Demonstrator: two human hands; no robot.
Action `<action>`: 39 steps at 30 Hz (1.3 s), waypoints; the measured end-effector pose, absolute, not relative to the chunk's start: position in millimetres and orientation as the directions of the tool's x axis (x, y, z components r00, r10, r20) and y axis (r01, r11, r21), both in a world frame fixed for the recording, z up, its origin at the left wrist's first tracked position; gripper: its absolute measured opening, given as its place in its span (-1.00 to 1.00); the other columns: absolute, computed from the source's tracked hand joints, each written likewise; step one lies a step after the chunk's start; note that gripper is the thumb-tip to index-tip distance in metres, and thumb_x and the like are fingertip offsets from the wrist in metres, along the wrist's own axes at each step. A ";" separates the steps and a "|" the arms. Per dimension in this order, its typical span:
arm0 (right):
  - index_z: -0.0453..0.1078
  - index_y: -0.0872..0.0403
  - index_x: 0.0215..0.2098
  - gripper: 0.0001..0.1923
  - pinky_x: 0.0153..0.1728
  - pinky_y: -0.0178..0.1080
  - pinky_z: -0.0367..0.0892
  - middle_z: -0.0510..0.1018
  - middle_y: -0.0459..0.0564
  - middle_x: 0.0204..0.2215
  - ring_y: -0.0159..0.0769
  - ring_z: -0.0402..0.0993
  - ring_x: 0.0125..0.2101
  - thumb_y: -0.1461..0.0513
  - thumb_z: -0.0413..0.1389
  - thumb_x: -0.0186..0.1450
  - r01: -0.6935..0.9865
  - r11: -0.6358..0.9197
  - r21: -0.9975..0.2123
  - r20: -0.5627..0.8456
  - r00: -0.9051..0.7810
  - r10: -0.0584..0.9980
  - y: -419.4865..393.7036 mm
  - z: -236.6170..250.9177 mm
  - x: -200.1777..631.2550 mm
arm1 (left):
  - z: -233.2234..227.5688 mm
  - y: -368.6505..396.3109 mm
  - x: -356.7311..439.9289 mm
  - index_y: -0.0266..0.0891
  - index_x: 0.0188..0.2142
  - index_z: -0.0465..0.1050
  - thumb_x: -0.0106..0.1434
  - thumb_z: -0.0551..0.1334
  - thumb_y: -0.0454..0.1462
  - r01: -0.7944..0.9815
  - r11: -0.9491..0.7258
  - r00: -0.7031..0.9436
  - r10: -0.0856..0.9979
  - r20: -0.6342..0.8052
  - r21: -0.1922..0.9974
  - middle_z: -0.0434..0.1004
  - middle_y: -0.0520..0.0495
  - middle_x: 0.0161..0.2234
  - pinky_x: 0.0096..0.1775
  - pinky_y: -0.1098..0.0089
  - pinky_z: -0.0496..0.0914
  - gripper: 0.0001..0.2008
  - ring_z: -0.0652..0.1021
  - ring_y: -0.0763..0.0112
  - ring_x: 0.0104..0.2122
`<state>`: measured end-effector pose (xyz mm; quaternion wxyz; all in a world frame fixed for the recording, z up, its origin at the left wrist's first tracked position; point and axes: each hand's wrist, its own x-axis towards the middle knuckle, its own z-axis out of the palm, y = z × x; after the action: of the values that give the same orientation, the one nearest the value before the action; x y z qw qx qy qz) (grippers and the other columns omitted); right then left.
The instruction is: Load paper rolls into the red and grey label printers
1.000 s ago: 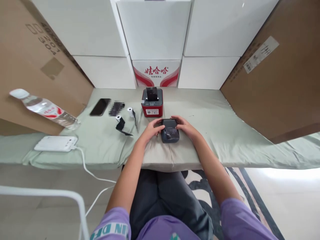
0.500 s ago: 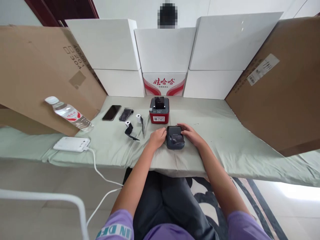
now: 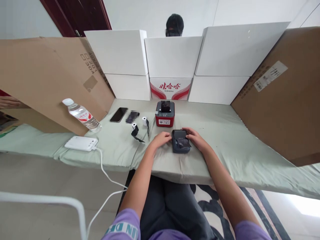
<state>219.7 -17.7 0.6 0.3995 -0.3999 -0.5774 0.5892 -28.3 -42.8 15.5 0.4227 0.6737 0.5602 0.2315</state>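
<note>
A black portable receipt printer (image 3: 176,146) lies on the green cloth in front of me, a dark strip of paper curling over its top. At its left edge are the bent fingertips of my left hand (image 3: 160,140), held close together. My right hand (image 3: 196,137) grips its upper right corner, with fingers at the far edge and thumb on the near side. Just behind stands a red and black receipt printer (image 3: 165,120) with dark paper sticking up. Two small paper rolls, a nearer one (image 3: 134,126) and a farther one (image 3: 144,120), trail black strips to the left.
A phone (image 3: 119,114), a blurred dark item (image 3: 132,116), a water bottle (image 3: 83,116) and a white power bank (image 3: 81,143) with a cable are on the left. White boxes (image 3: 173,56) wall the back; cardboard panels (image 3: 280,110) flank the cloth. Another person's hand (image 3: 10,102) shows far left.
The view has swung slightly, so everything sits a little farther right and lower. My hands keep their places at the portable printer. Another person's hand has appeared at the left edge.
</note>
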 end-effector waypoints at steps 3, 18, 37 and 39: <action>0.51 -0.08 0.07 -0.49 0.40 0.05 0.16 0.58 -0.04 0.16 -0.02 0.40 0.28 0.23 0.20 0.12 -0.015 -0.006 -1.000 0.000 -0.386 0.923 -17.1 -0.8 220.9 | 20.9 -35.6 -29.9 -0.26 -0.54 0.37 0.20 0.18 -0.32 0.435 0.086 0.332 0.910 -0.248 0.896 0.36 0.08 -0.59 -0.44 0.44 0.16 -0.82 0.35 0.50 -0.55; 0.49 -0.08 0.07 -0.48 0.39 0.07 0.15 0.57 -0.04 0.15 -0.02 0.39 0.27 0.23 0.19 0.11 -0.003 0.025 -1.000 0.025 -0.378 0.926 -16.6 -5.4 219.8 | 25.6 -30.3 -20.4 -0.25 -0.62 0.35 0.14 0.19 -0.46 0.432 0.157 0.296 0.906 -0.303 0.888 0.33 0.10 -0.69 -0.54 0.48 0.25 -0.76 0.35 0.53 -0.66; 0.49 -0.07 0.04 -0.47 0.41 0.06 0.12 0.58 -0.04 0.14 -0.03 0.39 0.26 0.24 0.20 0.06 -0.018 0.004 -1.000 0.010 -0.376 0.927 -17.7 -2.5 218.2 | 7.6 -35.5 -32.4 -0.25 -0.52 0.38 0.13 0.18 -0.34 0.329 0.046 0.334 0.928 -0.162 0.943 0.42 0.08 -0.59 -0.43 0.47 0.30 -0.89 0.47 0.50 -0.58; 0.50 -0.06 0.03 -0.47 0.41 0.06 0.12 0.59 -0.04 0.13 -0.02 0.40 0.26 0.24 0.20 0.05 -0.029 0.006 -1.000 0.016 -0.370 0.929 -17.2 -2.9 217.6 | 7.9 -36.4 -32.1 -0.24 -0.53 0.38 0.13 0.19 -0.32 0.337 0.040 0.322 0.934 -0.155 0.941 0.42 0.08 -0.59 -0.43 0.47 0.30 -0.89 0.46 0.49 -0.58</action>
<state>217.6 -17.2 -2.9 0.4065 -0.3873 -0.5813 0.5889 -32.1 -36.4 7.9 0.5148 0.6293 0.5048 0.2901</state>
